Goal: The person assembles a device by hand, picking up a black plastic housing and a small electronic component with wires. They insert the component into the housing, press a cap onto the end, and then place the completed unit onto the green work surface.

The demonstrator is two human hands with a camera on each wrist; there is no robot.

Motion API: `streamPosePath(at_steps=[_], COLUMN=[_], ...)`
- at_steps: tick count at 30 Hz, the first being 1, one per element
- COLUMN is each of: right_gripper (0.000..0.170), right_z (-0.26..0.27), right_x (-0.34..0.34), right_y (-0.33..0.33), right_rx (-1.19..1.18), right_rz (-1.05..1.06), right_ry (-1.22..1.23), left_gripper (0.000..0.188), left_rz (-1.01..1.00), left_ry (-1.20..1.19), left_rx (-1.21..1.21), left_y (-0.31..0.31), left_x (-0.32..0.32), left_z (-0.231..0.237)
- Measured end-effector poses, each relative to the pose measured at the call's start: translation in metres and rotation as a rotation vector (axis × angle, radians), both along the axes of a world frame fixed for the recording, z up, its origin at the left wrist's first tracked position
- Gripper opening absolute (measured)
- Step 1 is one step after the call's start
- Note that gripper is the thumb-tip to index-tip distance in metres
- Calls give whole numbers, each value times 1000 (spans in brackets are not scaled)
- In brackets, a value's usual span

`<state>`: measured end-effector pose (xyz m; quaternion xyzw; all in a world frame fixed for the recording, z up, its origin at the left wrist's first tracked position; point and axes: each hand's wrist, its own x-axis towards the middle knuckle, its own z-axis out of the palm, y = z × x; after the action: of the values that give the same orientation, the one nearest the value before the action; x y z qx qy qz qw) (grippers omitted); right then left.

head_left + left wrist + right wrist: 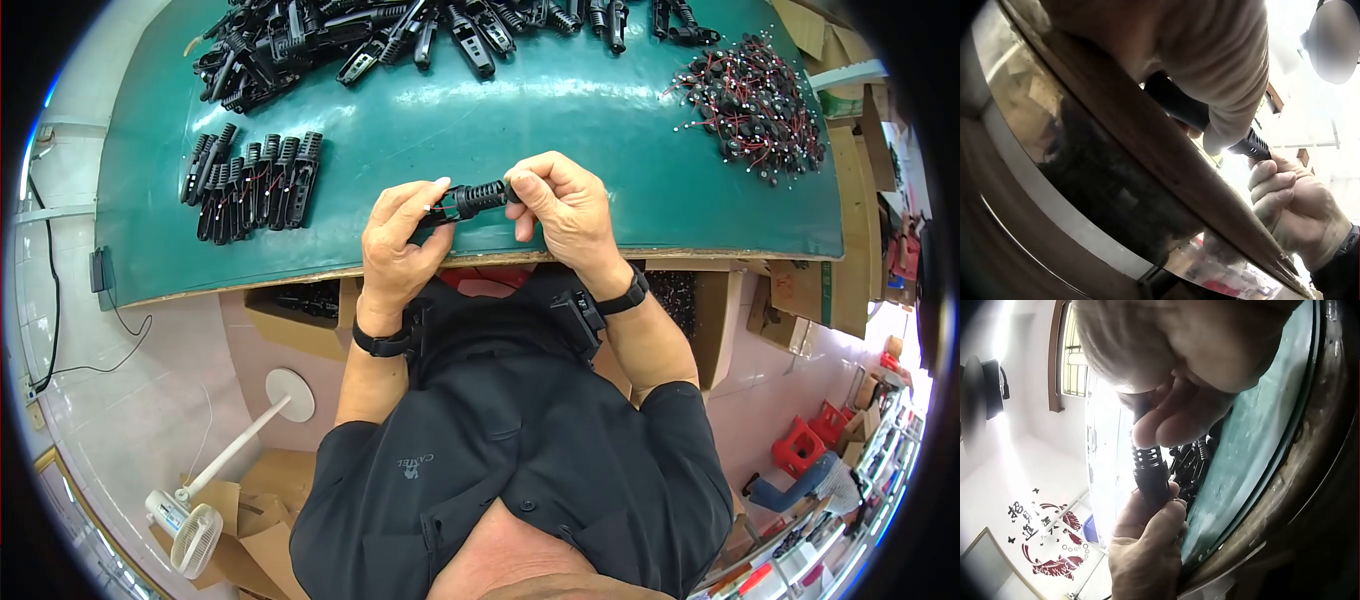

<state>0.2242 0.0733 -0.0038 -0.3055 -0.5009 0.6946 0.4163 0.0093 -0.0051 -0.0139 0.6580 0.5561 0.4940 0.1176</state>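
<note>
A black plastic housing [482, 198], with a ribbed, slotted end and a bit of red wire in its open body, is held over the table's front edge. My left hand [398, 240] grips its body between thumb and fingers. At the ribbed end, my right hand [570, 208] pinches a small dark piece [511, 190] between thumb and forefinger, mostly hidden by the fingers. The right wrist view shows the slotted end of the housing [1147, 459] right under the right fingertips. From the left wrist, the right hand [1300, 206] appears curled at that same end.
On the green table [420, 130], a group of similar housings with red wires [262, 185] lies at left. A large heap of black housings [300, 45] spreads along the back. Small round black parts with red wires [750, 110] are piled at right. Cardboard boxes [715, 330] stand below the table edge.
</note>
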Motion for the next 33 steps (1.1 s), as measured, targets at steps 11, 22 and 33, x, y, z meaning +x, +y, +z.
streamPosePath(at_steps=[11,22,33], right_gripper=[26,31,32], right_z=[-7,9,1], right_x=[1,6,8], right_y=[-2,1,-2], right_rx=[496,730,597], right_rz=[-86,-136,-83], right_ry=[-267,-382,-341], left_gripper=[55,56,58], left_rz=[5,-16,-50], left_ry=[-14,-18,0], left_rx=[-29,-44,-61], left_y=[-1,0,0], left_x=[-3,-3,-3], left_z=[-2,-2,2])
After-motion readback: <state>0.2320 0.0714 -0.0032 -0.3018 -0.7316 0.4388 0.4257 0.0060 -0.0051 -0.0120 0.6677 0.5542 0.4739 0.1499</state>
